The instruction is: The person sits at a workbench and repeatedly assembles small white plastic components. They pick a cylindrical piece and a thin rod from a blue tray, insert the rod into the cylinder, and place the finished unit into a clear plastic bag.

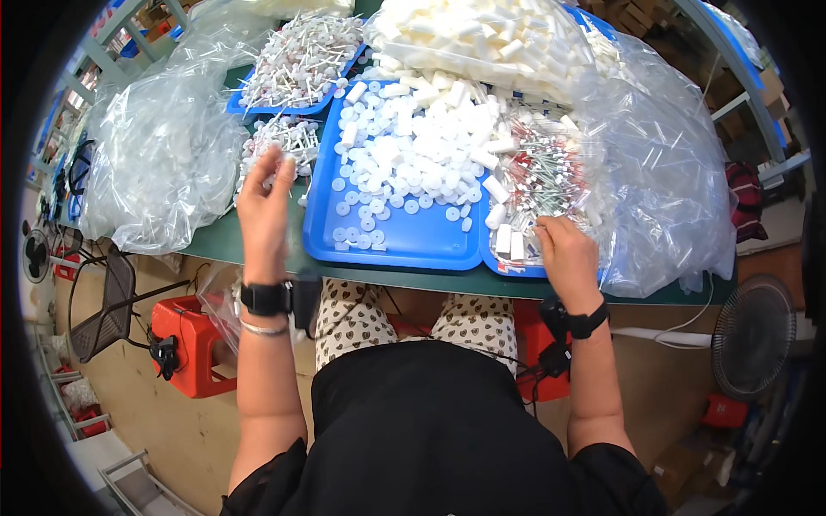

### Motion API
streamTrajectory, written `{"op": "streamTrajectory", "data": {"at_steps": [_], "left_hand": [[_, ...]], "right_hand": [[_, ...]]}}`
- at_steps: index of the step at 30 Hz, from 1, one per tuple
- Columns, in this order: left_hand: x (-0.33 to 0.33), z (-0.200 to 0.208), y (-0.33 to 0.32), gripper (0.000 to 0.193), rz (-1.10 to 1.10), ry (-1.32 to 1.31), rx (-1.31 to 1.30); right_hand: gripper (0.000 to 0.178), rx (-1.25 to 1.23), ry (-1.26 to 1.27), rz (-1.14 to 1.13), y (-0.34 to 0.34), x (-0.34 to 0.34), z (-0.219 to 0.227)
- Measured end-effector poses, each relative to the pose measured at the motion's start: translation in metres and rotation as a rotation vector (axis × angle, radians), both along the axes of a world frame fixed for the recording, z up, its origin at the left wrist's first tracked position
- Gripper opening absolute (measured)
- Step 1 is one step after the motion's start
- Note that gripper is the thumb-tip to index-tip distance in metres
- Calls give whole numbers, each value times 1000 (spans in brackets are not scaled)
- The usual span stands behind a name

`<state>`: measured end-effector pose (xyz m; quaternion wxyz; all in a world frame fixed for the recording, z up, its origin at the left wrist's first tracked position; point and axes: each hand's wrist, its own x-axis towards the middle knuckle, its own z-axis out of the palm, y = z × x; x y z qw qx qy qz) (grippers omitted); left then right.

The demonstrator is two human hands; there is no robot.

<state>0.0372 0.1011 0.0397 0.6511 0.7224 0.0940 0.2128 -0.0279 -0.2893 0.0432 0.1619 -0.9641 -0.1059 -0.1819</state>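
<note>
My left hand (264, 211) is raised at the front of a small heap of white stemmed pieces with round heads (288, 138). Its thumb and fingers are apart, and I see nothing between them. Over on the right, my right hand (568, 256) is at the near side of a heap of thin metal screws, some with reddish parts (551, 176). Its thumb and fingertips are pinched together; whatever they may hold is hidden. Between the hands, a blue tray (396, 245) carries many translucent white discs (404, 155) and white cylinders (456, 99).
A second blue tray (303, 109) holds more stemmed pieces at the back left. A big bag of white cylinders (490, 39) lies at the back. Clear plastic bags (159, 159) cover the table's left, with another plastic sheet (667, 172) on the right. Below are red stools (185, 344) and a fan (754, 335).
</note>
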Motion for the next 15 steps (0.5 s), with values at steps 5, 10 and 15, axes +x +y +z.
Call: {"op": "streamTrajectory", "data": {"at_steps": [5, 10, 15], "left_hand": [[7, -5, -11, 43, 56, -136, 636], [-29, -32, -84, 28, -528, -123, 766], [-31, -47, -87, 14, -505, -159, 959]], "right_hand": [[6, -141, 38, 40, -9, 16, -10], [2, 20, 39, 113, -5, 17, -4], [8, 366, 91, 19, -16, 1, -2]]}}
